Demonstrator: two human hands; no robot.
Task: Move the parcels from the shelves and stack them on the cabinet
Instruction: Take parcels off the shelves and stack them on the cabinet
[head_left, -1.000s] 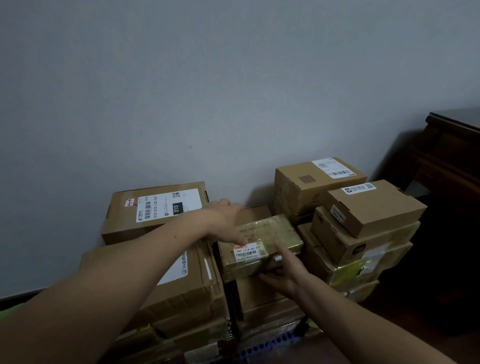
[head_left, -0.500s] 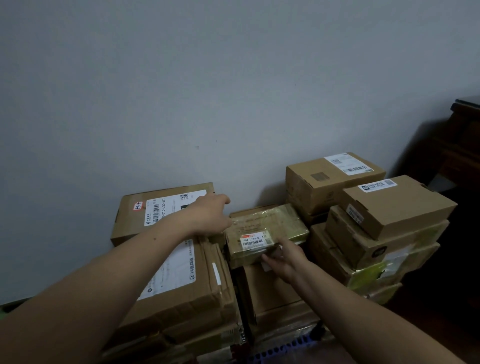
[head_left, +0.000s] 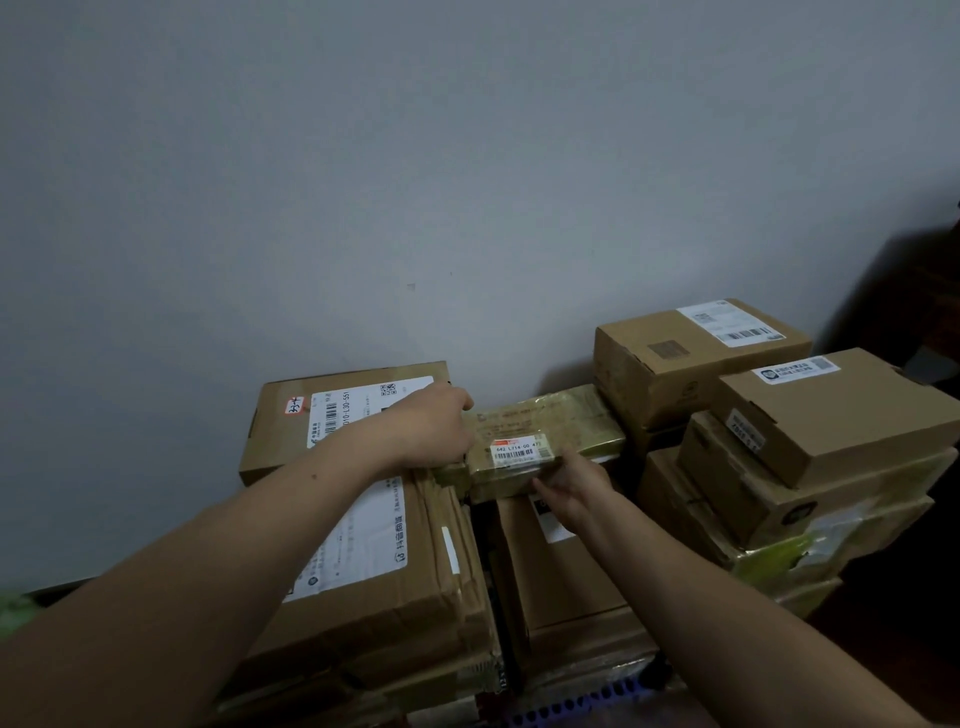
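Now we log: parcel (head_left: 545, 428), glossy-taped, flanked by boxes (head_left: 675, 364), open above. Left hand (head_left: 431, 426) grips its left end, right hand (head_left: 571, 488) its near edge.

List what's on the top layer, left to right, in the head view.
flat box with the handwritten sticker → left hand → tape-wrapped parcel → tall box at the back → small box atop the right stack. The right hand is left out: it overlaps the parcel's near edge.
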